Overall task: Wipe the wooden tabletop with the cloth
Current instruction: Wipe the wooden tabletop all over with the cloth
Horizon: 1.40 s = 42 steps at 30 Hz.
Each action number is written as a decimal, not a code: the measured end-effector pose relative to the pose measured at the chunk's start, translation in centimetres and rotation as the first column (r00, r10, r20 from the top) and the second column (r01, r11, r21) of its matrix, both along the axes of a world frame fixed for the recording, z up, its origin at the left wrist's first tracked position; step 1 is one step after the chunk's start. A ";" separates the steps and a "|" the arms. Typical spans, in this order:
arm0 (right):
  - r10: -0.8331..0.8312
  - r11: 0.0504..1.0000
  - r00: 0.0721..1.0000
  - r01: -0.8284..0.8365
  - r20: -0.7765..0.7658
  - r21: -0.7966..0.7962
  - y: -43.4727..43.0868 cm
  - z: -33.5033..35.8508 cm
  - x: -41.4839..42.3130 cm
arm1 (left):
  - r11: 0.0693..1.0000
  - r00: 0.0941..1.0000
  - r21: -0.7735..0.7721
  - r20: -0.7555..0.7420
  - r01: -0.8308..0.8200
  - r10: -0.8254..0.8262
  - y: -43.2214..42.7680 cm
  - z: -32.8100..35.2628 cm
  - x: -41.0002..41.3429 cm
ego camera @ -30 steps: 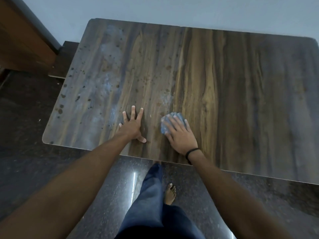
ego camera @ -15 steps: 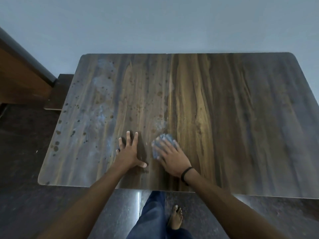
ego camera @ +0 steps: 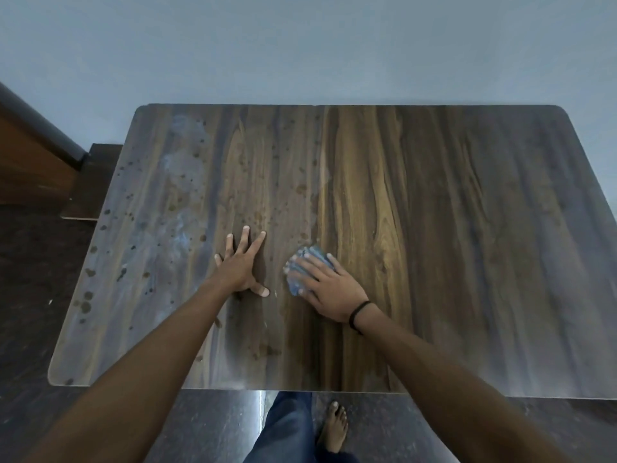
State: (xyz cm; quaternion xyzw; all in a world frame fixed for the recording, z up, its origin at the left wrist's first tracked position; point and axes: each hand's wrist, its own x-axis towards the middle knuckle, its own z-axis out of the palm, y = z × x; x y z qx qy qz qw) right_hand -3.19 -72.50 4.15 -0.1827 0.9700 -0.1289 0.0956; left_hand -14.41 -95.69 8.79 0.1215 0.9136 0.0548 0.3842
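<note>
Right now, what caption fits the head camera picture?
Right hand presses a blue cloth on the spotted wooden tabletop; left hand rests flat.

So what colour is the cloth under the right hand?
Light blue; the cloth shows under the right hand in the head view.

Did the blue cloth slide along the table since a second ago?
Cannot tell. The camera tilted, so everything shifted. Against the seam in the tabletop, the blue cloth under the right hand sits about where it did.

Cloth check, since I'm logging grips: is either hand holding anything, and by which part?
The right hand presses the blue cloth flat from above. The left hand holds nothing.
</note>
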 end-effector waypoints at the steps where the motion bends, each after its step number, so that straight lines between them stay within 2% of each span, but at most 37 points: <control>1: -0.127 0.992 0.992 0.127 0.008 0.002 0.3 0.1 -1.1 | 1.000 1.000 0.005 -0.001 0.001 -0.001 -0.1 -0.1 0.0; 3: -0.376 0.927 0.925 0.376 0.062 0.009 -0.4 0.8 -2.5 | 1.000 1.000 0.006 -0.010 -0.003 0.003 -0.2 -0.1 0.1; 4: -0.400 0.916 0.913 0.401 0.079 0.007 -1.2 1.0 -2.5 | 1.000 1.000 0.004 -0.014 -0.004 0.004 -0.2 -0.1 0.1; 5: -0.350 0.936 0.934 0.351 0.074 -0.006 -1.9 0.9 -2.2 | 1.000 1.000 0.003 -0.016 0.000 0.001 -0.2 -0.2 0.1; 8: -0.018 1.000 0.998 0.017 0.053 0.021 -0.7 0.5 -1.1 | 1.000 1.000 0.003 -0.021 0.006 -0.006 -0.2 -0.2 0.2; 9: -0.017 1.000 0.999 0.017 0.046 0.013 0.1 0.4 -1.7 | 1.000 1.000 0.002 -0.023 0.005 -0.005 -0.2 -0.3 0.1; 10: -0.094 0.996 0.995 0.094 0.033 0.009 0.7 0.5 -2.6 | 1.000 1.000 -0.003 -0.022 0.004 -0.004 -0.2 -0.3 0.0; 12: -0.373 0.927 0.925 0.374 0.076 -0.004 0.7 0.9 -4.1 | 1.000 1.000 -0.016 -0.024 0.010 -0.010 -0.1 -0.4 0.0; 13: -0.453 0.890 0.886 0.456 0.099 -0.011 0.0 1.1 -4.4 | 1.000 1.000 -0.019 -0.030 0.008 -0.009 0.0 -0.5 0.0; 14: -0.453 0.890 0.887 0.456 0.092 -0.012 -0.9 1.3 -4.2 | 1.000 0.999 -0.018 -0.036 0.004 -0.005 0.2 -0.5 0.0; 15: -0.382 0.923 0.922 0.383 0.062 -0.019 -1.7 1.2 -3.7 | 1.000 0.999 -0.016 -0.042 -0.002 0.001 0.4 -0.5 -0.2; 17: -0.112 0.994 0.994 0.112 0.016 0.003 -1.2 0.8 -2.4 | 1.000 0.998 -0.007 -0.055 -0.008 0.008 0.9 -0.4 -1.0; 18: -0.039 0.999 0.999 0.039 0.015 0.006 -0.2 0.6 -2.5 | 1.000 0.998 0.001 -0.061 -0.009 0.009 1.1 -0.3 -1.6; 19: -0.047 0.999 0.999 0.047 0.006 -0.001 0.6 0.4 -3.3 | 1.000 0.998 0.010 -0.064 -0.009 0.010 1.3 -0.1 -2.3; 20: -0.131 0.991 0.991 0.131 0.001 -0.005 1.1 0.2 -4.4 | 1.000 0.998 0.017 -0.064 -0.009 0.010 1.4 0.0 -3.1; 22: -0.391 0.920 0.919 0.392 0.045 -0.013 0.5 0.5 -5.9 | 1.000 0.998 0.020 -0.060 -0.011 0.012 1.5 0.3 -4.5; 23: -0.452 0.891 0.890 0.453 0.064 -0.012 -0.3 0.7 -6.2 | 1.000 0.998 0.018 -0.061 -0.017 0.018 1.6 0.4 -5.2; 24: -0.434 0.900 0.899 0.435 0.060 -0.009 -1.3 0.8 -6.0 | 1.000 0.998 0.015 -0.059 -0.021 0.022 1.6 0.4 -5.7; 25: -0.347 0.937 0.937 0.348 0.039 -0.007 -1.9 0.7 -5.5 | 1.000 0.998 0.015 -0.054 -0.022 0.023 1.6 0.3 -6.2; 27: -0.087 0.996 0.996 0.087 0.010 0.003 -1.1 0.6 -4.7 | 1.000 0.999 0.009 -0.044 -0.015 0.015 1.6 0.0 -6.9; 29: -0.009 1.000 1.000 0.009 0.002 -0.004 0.8 0.3 -5.9 | 1.000 1.000 0.001 -0.030 -0.003 0.003 1.5 -0.2 -7.1; 31: -0.178 0.984 0.984 0.178 0.012 -0.012 1.7 0.2 -8.3 | 1.000 1.000 0.011 -0.023 0.002 -0.002 1.4 -0.5 -7.3; 33: -0.406 0.913 0.911 0.408 0.072 -0.019 1.0 0.5 -10.0 | 1.000 1.000 0.012 -0.031 -0.003 0.004 1.4 -0.5 -7.2; 34: -0.450 0.891 0.889 0.453 0.088 -0.025 0.2 0.6 -10.2 | 1.000 0.999 0.009 -0.038 -0.004 0.005 1.4 -0.6 -7.2; 35: -0.429 0.901 0.900 0.432 0.075 -0.028 -0.7 0.6 -9.7 | 1.000 0.999 0.007 -0.043 -0.004 0.004 1.4 -0.7 -7.1; 38: -0.122 0.992 0.992 0.122 0.007 -0.006 -0.8 0.3 -7.3 | 1.000 0.998 0.006 -0.058 -0.006 0.006 1.4 -0.9 -7.0; 39: -0.086 0.996 0.996 0.086 -0.002 -0.008 0.0 0.2 -7.4 | 1.000 0.998 0.006 -0.056 -0.003 0.004 1.4 -0.9 -7.1; 40: -0.121 0.993 0.993 0.120 -0.015 -0.019 0.8 0.2 -8.1 | 1.000 0.999 0.007 -0.050 -0.001 0.002 1.4 -0.8 -7.2; 42: -0.362 0.931 0.932 0.362 0.009 -0.043 1.5 0.3 -10.3 | 1.000 0.999 -0.001 -0.034 -0.004 0.004 1.6 -0.7 -7.2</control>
